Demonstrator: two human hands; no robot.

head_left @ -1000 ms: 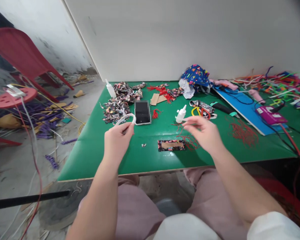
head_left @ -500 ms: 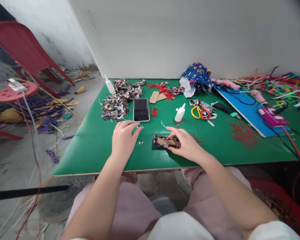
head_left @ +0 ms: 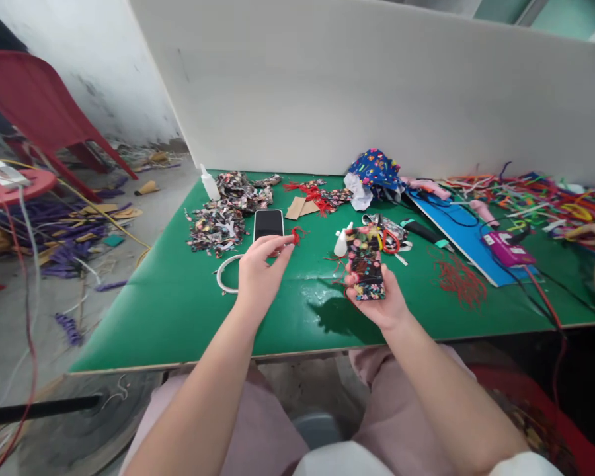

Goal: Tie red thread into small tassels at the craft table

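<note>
My right hand [head_left: 384, 301] grips a rectangular cardboard piece covered in dark floral fabric [head_left: 365, 268], its patterned face turned toward me, raised above the green table. My left hand [head_left: 262, 271] reaches over the table, thumb and forefinger pinched on a small bunch of red string [head_left: 297, 235]. Just beyond that hand lies a phone [head_left: 268, 223], its lower part hidden. A white curved loop [head_left: 221, 270] lies left of the hand and is partly covered by it. Behind the floral piece stands a white squeeze bottle [head_left: 341, 243].
Floral fabric scraps [head_left: 218, 221] and another white bottle [head_left: 209, 183] lie at left. Scissors [head_left: 390, 241], a black-and-green cutter [head_left: 426, 233], a blue board [head_left: 456, 228] and a purple box with cables [head_left: 508, 249] lie right. Another person's hand [head_left: 592, 233] touches coloured strips.
My right hand has lifted the cardboard piece and turned its floral side up. My left hand has moved to the red string. The white loop now lies on the table; the view has shifted right.
</note>
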